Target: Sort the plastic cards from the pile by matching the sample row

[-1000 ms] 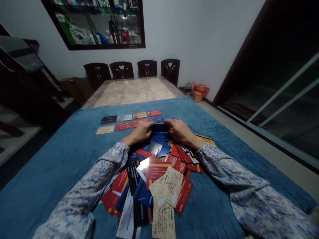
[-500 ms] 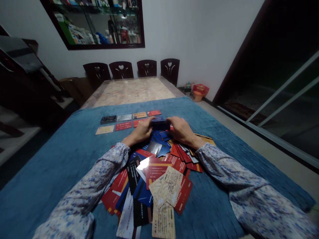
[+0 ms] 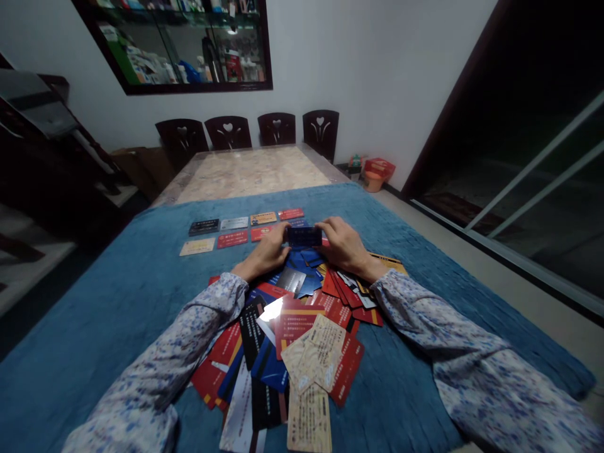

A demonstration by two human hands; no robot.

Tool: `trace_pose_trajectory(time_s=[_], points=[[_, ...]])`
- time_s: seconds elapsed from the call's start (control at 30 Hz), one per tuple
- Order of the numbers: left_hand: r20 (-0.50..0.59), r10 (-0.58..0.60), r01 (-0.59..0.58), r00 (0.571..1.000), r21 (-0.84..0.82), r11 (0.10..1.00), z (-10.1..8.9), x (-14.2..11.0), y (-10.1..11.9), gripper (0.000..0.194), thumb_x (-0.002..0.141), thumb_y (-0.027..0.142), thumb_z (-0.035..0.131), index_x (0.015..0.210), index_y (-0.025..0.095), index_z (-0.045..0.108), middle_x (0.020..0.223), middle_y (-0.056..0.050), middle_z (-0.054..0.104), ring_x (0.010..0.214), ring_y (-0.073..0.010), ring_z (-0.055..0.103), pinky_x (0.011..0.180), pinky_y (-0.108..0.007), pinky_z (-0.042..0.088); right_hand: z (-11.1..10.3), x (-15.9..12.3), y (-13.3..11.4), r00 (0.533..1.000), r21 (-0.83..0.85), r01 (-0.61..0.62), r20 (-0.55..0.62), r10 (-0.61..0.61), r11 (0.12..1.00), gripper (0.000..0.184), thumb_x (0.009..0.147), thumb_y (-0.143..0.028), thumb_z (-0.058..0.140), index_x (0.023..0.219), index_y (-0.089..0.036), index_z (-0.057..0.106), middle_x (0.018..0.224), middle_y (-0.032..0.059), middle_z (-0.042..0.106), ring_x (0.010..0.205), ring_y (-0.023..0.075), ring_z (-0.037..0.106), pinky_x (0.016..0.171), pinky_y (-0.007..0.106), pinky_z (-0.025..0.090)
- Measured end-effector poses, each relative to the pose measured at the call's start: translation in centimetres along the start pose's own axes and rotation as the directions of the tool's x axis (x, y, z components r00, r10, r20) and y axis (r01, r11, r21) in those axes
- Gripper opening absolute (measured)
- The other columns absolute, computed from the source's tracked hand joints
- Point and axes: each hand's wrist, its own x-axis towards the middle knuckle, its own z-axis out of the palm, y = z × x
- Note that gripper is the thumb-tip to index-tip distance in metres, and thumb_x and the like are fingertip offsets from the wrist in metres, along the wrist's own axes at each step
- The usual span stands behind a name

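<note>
Between my two hands a dark blue card (image 3: 304,236) is held by its short ends, face tilted toward me; whether it is one card or a small stack I cannot tell. My left hand (image 3: 265,253) grips the left end, my right hand (image 3: 346,247) the right end. Under and in front of them spreads a loose pile of cards, with a silver card (image 3: 291,280), a red card (image 3: 299,324) and a cream card (image 3: 309,418) among it. Beyond my left hand, cards lie in rows, including a black card (image 3: 204,227) and a cream-yellow card (image 3: 197,246).
A blue cloth (image 3: 127,302) covers the near part of the long table, and its marble top (image 3: 255,168) shows beyond. Several dark chairs (image 3: 228,132) stand at the far end. An orange bucket (image 3: 374,181) sits on the floor to the right.
The dark blue card has tipped up, so more of its face shows. Both hands keep their hold in nearly the same place. The pile and rows look unchanged.
</note>
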Motion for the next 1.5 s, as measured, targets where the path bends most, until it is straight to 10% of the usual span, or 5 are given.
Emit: trace_pose_trajectory(time_s=[1.5], points=[[0.179, -0.079, 0.071, 0.981, 0.049, 0.996, -0.7, 0.1, -0.4, 0.045, 0.083, 0.023, 0.072, 0.126, 0.017, 0.060, 0.122, -0.012, 0.057, 0.111, -0.0275, 0.061, 0.102, -0.045, 0.053, -1.1, 1.2, 1.9, 0.923, 0.197, -0.099, 0.385, 0.016, 0.975, 0.051, 0.088, -0.040, 0.071, 0.133, -0.015, 0.066, 0.107, 0.0132, 0.074, 0.098, 0.0266, 0.063, 0.083, 0.036, 0.045]])
